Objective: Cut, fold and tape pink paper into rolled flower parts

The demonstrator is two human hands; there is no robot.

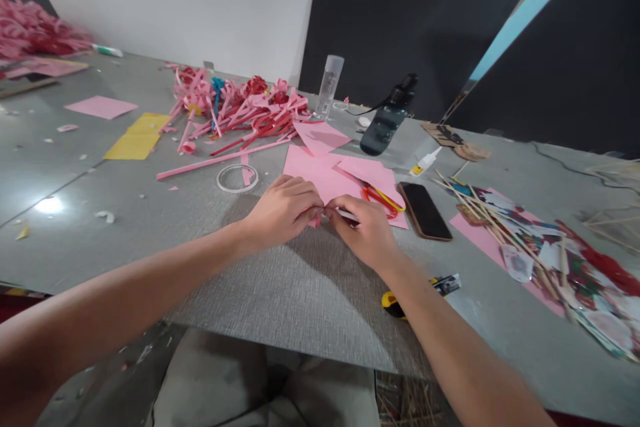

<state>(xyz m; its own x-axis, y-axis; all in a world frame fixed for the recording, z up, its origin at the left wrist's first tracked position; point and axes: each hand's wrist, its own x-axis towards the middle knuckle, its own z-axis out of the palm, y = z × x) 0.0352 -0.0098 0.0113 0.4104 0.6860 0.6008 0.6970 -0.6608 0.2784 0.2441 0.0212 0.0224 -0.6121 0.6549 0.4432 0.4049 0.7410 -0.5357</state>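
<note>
My left hand (290, 211) and my right hand (365, 230) meet fingertip to fingertip above the near part of the table. Between the left fingers shows a small piece of pink paper (315, 221), mostly covered by them. The right hand is closed around a thin white stick (347, 215), whose far end is hidden in the palm. Just beyond both hands lie pink paper sheets (320, 170), and on them rest scissors with red and yellow handles (384, 201). A yellow box cutter (395, 305) lies partly under the right forearm.
Right of the sheets are a phone (425, 211), a small glue bottle (425, 161) and a pile of sticks and scraps (545, 253). Behind stand a dark bottle (383, 128) and a clear cylinder (330, 87). Leftward lie a tape roll (220, 178) and pink paper strips (270, 110).
</note>
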